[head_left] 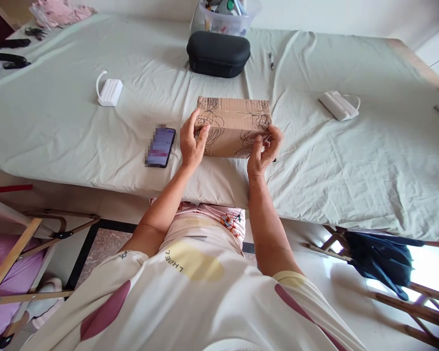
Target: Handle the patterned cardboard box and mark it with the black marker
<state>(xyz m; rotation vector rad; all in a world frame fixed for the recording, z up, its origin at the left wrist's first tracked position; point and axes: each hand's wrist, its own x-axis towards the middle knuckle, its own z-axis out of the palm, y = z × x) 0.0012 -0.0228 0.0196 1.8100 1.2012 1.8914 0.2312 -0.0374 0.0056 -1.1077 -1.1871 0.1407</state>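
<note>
A brown cardboard box with dark scribbled drawings lies on the pale green sheet-covered table, near its front edge. My left hand presses against the box's left end, thumb on top and fingers curled round the corner. My right hand is at the box's right front corner, fingers bent and pinched against it. Whether anything small is between those fingers I cannot make out.
A smartphone lies left of the box. Behind it are a black case, a plastic tub and a pen. White devices sit at left and right. Black tools lie far left.
</note>
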